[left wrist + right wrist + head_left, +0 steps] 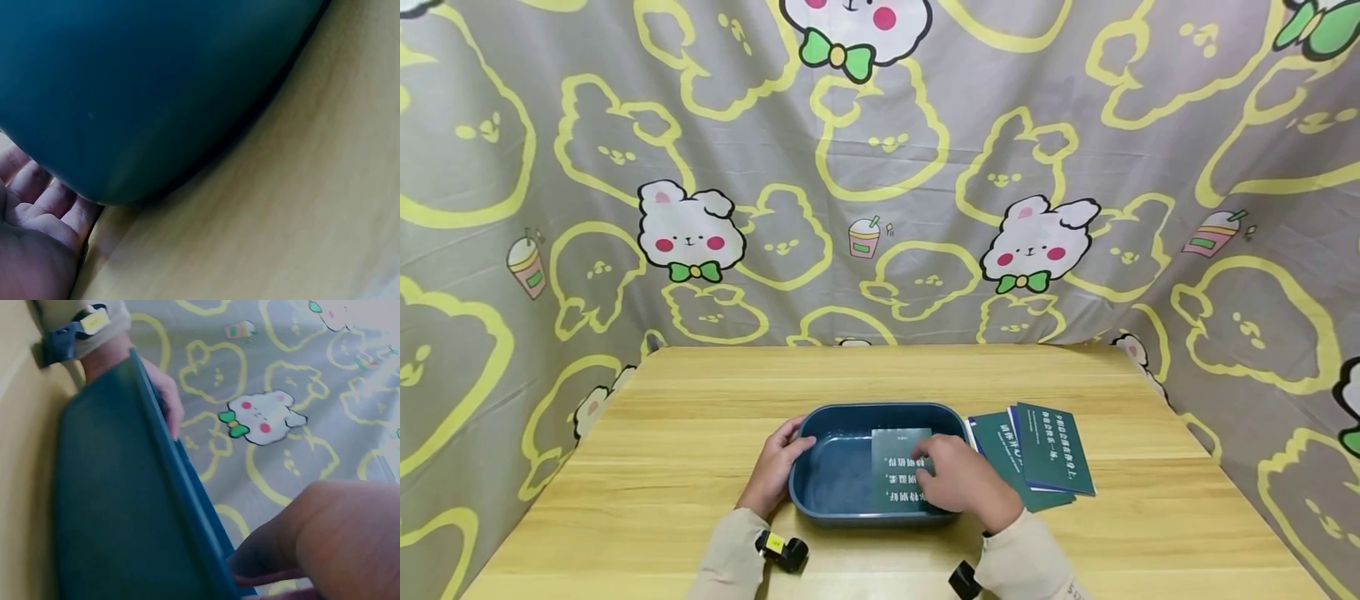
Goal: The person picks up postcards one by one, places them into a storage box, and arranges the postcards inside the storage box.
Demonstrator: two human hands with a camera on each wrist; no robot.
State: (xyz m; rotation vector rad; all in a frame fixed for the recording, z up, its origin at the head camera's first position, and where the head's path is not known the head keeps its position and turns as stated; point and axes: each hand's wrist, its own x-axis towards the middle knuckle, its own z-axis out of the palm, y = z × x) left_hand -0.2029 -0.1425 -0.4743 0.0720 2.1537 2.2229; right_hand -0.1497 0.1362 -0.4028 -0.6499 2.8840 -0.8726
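A dark teal rectangular tray (831,479) with rounded corners stands on the table. My left hand (775,467) holds its left end, thumb over the rim and fingers along the outer wall; the left wrist view shows those fingers (53,197) against the tray's outside (144,94). Inside the tray's right half is a dark green card (891,467) with white writing, upside down in the head view. Bent fingers of my right hand (966,479) reach over the tray and cover the card's right part. Whether they pinch the card is hidden.
To the right of the tray, more green printed cards (1056,450) lie fanned and overlapping, close to my right forearm. The wooden table (700,383) ends at a grey patterned curtain (865,292) behind and on both sides.
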